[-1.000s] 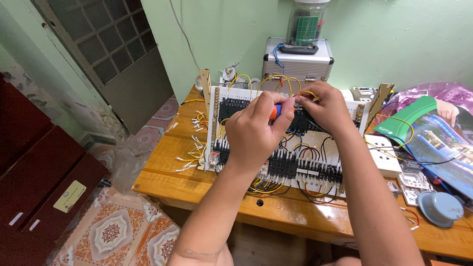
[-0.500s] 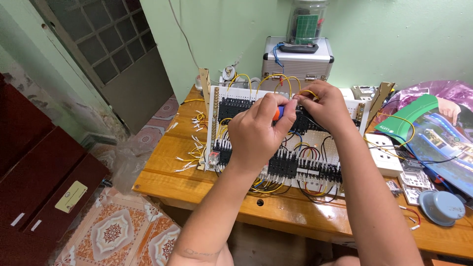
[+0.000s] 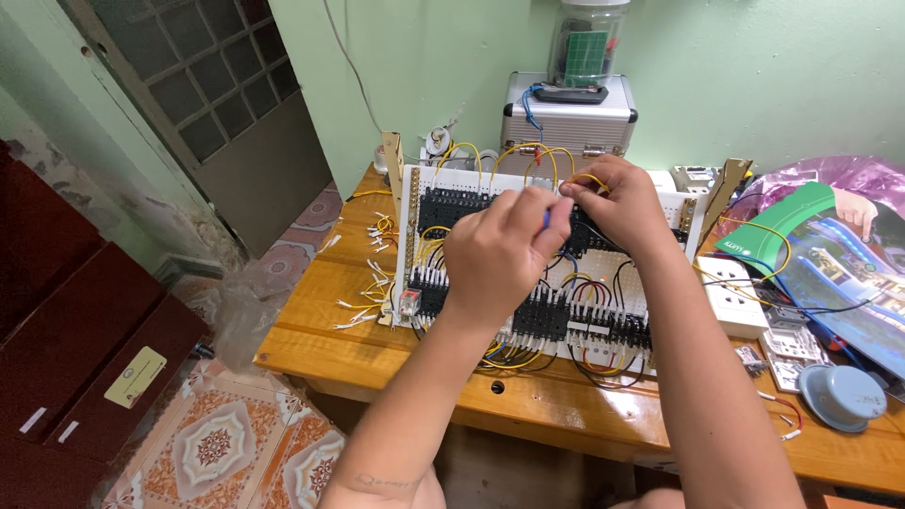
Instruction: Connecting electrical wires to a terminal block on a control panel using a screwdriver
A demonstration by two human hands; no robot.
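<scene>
A wiring board [image 3: 528,273] lies on the table [image 3: 396,349]. A case [image 3: 568,118] stands behind it. Sockets [image 3: 733,297] lie to its right.

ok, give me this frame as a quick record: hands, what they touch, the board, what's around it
left hand: closed around a blue-tipped tool, over the upper row of the wiring panel
right hand: pinching a yellow wire at the panel's top edge
wiring panel: white perforated board with rows of black terminal blocks, many yellow wires
surface: wooden table
behind panel: metal case
right of panel: white socket plate, grey round cap
left of panel: loose cut wires
</scene>
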